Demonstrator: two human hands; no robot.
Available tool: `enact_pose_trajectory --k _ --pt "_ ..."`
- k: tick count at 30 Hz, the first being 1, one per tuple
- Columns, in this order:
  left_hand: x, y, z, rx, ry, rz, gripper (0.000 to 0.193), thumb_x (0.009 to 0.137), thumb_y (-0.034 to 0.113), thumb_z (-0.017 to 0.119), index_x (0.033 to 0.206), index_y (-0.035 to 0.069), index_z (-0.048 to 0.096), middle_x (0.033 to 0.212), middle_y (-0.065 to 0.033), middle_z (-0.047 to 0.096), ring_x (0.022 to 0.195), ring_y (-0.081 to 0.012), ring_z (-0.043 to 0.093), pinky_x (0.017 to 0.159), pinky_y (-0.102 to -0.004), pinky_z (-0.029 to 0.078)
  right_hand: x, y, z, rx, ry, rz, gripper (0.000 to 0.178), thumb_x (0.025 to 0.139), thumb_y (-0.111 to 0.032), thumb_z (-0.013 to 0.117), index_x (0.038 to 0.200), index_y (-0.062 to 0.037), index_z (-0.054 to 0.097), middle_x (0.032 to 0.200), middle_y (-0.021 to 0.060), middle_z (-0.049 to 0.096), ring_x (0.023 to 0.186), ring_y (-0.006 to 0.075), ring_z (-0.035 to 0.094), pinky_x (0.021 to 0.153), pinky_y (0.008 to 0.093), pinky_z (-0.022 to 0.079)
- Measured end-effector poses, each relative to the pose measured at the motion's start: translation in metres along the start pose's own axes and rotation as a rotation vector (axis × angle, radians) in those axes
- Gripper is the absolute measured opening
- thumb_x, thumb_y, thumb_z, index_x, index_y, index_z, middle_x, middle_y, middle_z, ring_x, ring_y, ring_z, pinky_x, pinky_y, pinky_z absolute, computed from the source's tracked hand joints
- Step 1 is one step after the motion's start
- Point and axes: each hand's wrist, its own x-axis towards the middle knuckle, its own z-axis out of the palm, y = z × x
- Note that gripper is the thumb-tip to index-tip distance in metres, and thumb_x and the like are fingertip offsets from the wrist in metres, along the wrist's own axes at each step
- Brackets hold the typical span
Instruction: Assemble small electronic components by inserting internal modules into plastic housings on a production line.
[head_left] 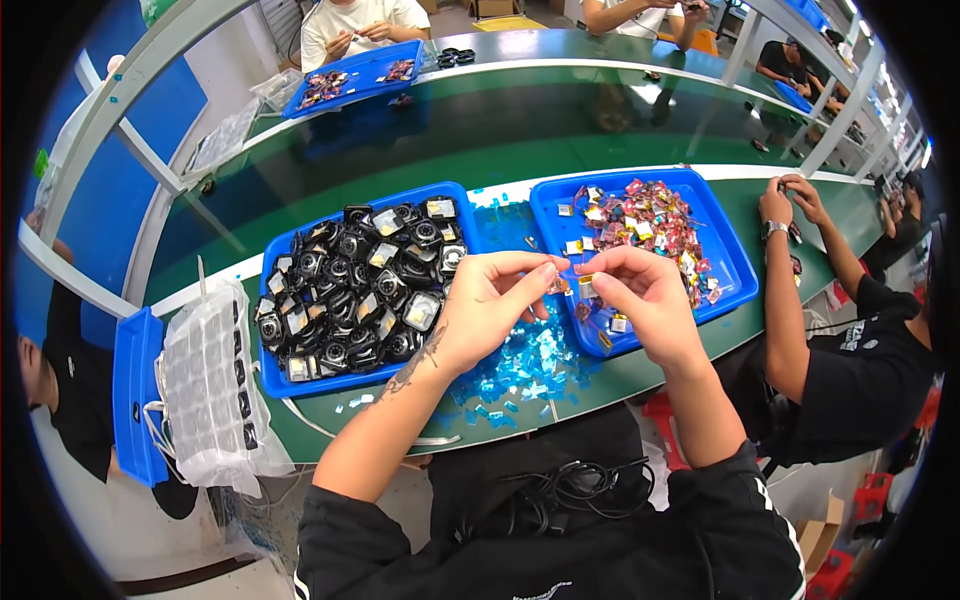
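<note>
My left hand point(500, 305) and my right hand point(645, 300) meet over the gap between two blue trays, thumbs and forefingers pinched and fingertips nearly touching. In my right fingers is a small piece with a pale face and yellow-orange edge point(586, 288), resembling the pieces in the right tray. A small orange, translucent bit point(558, 285) shows at my left fingertips; its kind is too small to tell. To the left, black watch-like cases point(350, 285) fill the left tray point(463, 200). Small silver, yellow and reddish pieces point(650, 225) are heaped in the right tray point(735, 265).
Blue film scraps point(530, 365) litter the green bench between the trays. At left stand a clear plastic compartment tray point(200, 375) and an upright blue tray point(137, 400). A co-worker's hands point(790, 195) are close on the right. Across the bench, others work beside another blue tray point(350, 90).
</note>
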Motion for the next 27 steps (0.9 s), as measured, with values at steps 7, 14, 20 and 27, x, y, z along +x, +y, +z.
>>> enact_pose_trajectory --k 7,14,20,27 --pt "-0.002 -0.004 -0.001 -0.029 0.009 -0.017 0.024 0.094 0.016 0.06 0.104 -0.003 0.07 0.079 -0.0055 0.067 0.062 -0.0102 0.062 0.057 -0.0221 0.049 0.003 0.002 -0.001 0.052 -0.002 -0.004 0.017 0.09 -0.006 0.064 0.106 0.0006 0.064 0.1 0.0039 0.065 0.092 0.0073 0.06 0.083 0.0226 0.048" --pt "-0.003 -0.012 -0.001 -0.186 0.013 -0.047 0.022 0.094 0.014 0.06 0.105 -0.004 0.068 0.084 -0.0085 0.069 0.066 -0.0134 0.066 0.06 -0.0233 0.053 0.004 0.016 -0.004 0.285 -0.007 0.084 0.021 0.089 -0.005 0.064 0.11 0.0003 0.062 0.1 0.0058 0.065 0.093 0.01 0.061 0.084 0.0246 0.049" --pt "-0.002 -0.015 -0.003 -0.274 0.087 -0.122 0.022 0.095 0.013 0.059 0.105 -0.004 0.066 0.092 -0.012 0.069 0.07 -0.0165 0.069 0.062 -0.0246 0.055 -0.003 0.013 0.008 0.18 -0.167 0.044 0.044 0.081 0.001 0.071 0.122 0.0002 0.055 0.109 0.0081 0.061 0.102 0.0131 0.059 0.087 0.0276 0.05" --pt "-0.005 -0.006 0.0 -0.243 0.046 -0.074 0.021 0.09 0.011 0.066 0.105 -0.003 0.063 0.091 -0.0103 0.068 0.066 -0.0121 0.065 0.057 -0.0226 0.052 -0.005 0.019 0.015 0.079 -0.002 -0.035 0.025 0.082 0.003 0.069 0.106 0.0025 0.061 0.095 0.007 0.066 0.09 0.0134 0.065 0.082 0.0262 0.052"
